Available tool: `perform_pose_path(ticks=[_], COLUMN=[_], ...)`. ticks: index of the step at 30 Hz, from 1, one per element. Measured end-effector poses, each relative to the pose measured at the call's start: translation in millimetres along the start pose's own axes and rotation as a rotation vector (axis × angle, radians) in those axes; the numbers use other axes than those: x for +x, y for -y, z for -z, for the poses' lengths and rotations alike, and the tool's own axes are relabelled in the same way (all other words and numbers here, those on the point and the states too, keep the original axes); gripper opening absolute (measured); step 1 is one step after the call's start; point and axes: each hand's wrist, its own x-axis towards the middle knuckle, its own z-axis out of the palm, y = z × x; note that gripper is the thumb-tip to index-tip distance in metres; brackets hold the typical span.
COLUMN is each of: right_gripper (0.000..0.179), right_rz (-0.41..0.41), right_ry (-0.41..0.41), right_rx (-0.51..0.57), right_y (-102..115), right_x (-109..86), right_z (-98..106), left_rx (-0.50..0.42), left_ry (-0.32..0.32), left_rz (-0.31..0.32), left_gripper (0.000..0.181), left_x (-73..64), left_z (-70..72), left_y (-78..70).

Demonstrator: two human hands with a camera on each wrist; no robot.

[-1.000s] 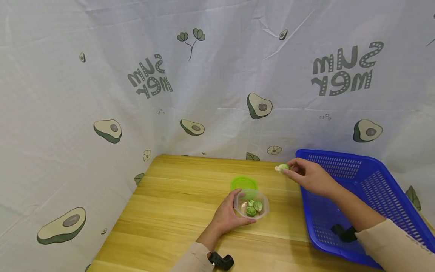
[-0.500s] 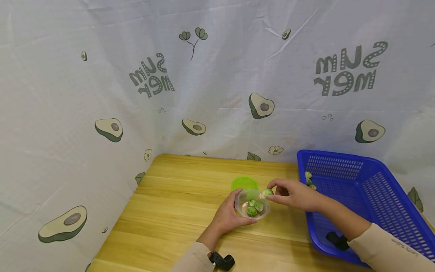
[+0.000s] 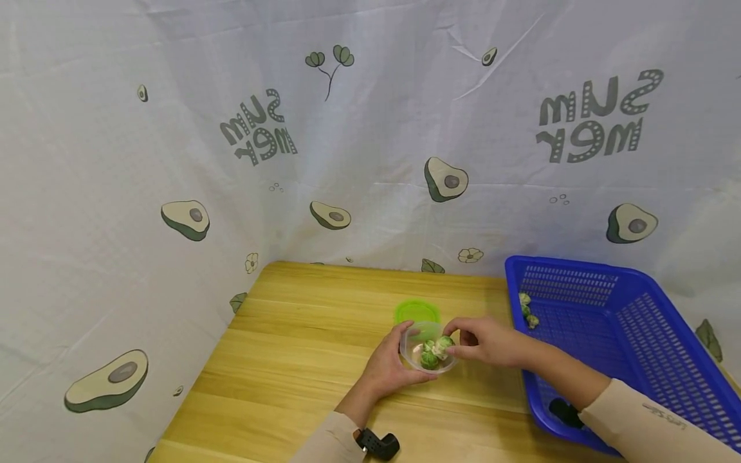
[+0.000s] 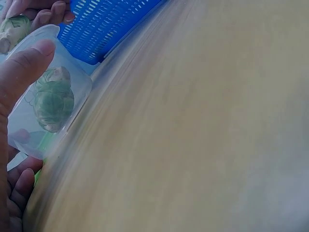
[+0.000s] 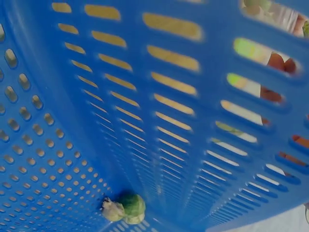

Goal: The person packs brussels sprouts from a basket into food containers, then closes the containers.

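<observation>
My left hand (image 3: 388, 365) grips a small clear plastic container (image 3: 411, 352) from its left side, thumb along the near side. Inside it sit several Brussels sprouts (image 3: 429, 360), also seen through the wall in the left wrist view as green sprouts (image 4: 53, 102). Between thumb and fingertips, my right hand (image 3: 489, 342) pinches another Brussels sprout (image 3: 444, 344) at the container's right rim. In the left wrist view that pinched sprout (image 4: 14, 33) shows its pale cut end. Whether it touches the sprouts below cannot be told.
A green lid (image 3: 417, 310) lies on the wooden table (image 3: 301, 334) just behind the container. To the right stands a blue perforated basket (image 3: 602, 347), with a few more sprouts (image 3: 525, 310) along its left wall. A patterned white curtain (image 3: 370, 128) hangs behind.
My right hand has carried the pinched sprout from beside the basket's far-left corner leftward and down to the container. My left hand has kept its grip on the container in place.
</observation>
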Motion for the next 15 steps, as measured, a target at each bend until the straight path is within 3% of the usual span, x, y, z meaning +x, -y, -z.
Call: perform_pose_path(ticks=[10, 15], right_gripper=[0.027, 0.029], right_rz=[-0.016, 0.026], right_ry=[0.010, 0.012], right_rx=[-0.068, -0.097], right_y=[-6.6, -6.0], right_x=[1.7, 1.8], right_z=[-5.6, -5.0], left_rx=[0.016, 0.015], left_ry=[-0.005, -0.001], left_rz=[0.013, 0.014], left_gripper=[0.107, 0.107], left_x=[-0.3, -0.6], left_z=[-0.6, -0.5], left_y=[-0.7, -0.9])
